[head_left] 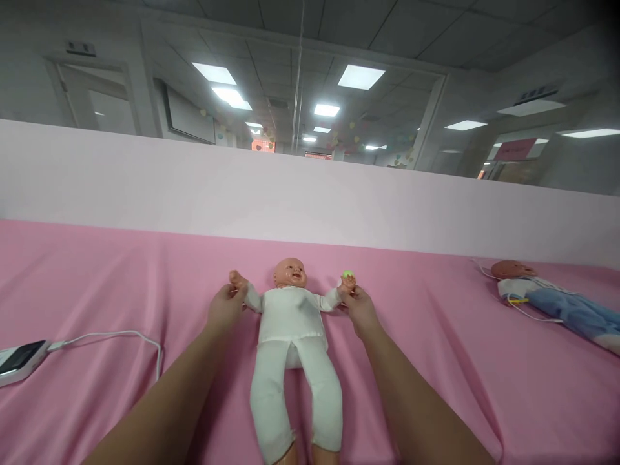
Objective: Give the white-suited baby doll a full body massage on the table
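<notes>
A baby doll (293,316) in a white top and white trousers lies on its back on the pink cloth, head away from me, arms spread sideways. My left hand (227,309) is closed around the doll's wrist on the left side. On the other side, my right hand (359,309) grips the doll's other wrist, fingers and thumb pressed together. A small bright green round thing (347,274) shows at the doll's hand there; whether it is held cannot be made out.
The pink cloth (436,361) has folds. At the left lies a white device (23,361) with a dark screen and a white cable (116,333). A second doll (566,303) in blue lies at the right with thin tubes. Behind runs a low white wall (290,200) below glass.
</notes>
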A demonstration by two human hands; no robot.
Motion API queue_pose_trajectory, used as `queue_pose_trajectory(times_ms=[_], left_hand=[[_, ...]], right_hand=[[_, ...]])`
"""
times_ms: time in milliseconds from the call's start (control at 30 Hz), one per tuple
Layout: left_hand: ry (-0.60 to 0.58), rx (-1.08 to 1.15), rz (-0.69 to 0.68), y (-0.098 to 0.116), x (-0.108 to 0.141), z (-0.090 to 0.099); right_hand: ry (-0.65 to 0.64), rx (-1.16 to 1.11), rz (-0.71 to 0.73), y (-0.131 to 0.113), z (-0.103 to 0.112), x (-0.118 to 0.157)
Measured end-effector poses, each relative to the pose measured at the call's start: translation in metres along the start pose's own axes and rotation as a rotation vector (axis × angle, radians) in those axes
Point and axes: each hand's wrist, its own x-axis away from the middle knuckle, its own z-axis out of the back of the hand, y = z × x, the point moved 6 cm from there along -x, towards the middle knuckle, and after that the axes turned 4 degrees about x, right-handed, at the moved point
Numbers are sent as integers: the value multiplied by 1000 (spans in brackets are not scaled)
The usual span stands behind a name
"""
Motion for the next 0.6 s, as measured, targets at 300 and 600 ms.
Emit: queue_pose_trajectory(times_ms=[300,600], left_hand=[[79,286,268,-27,-24,7],[-246,-229,-353,16,16,-28]], right_hand=[[195,99,-412,41,35,-21],[-27,222,76,-14,-4,6]])
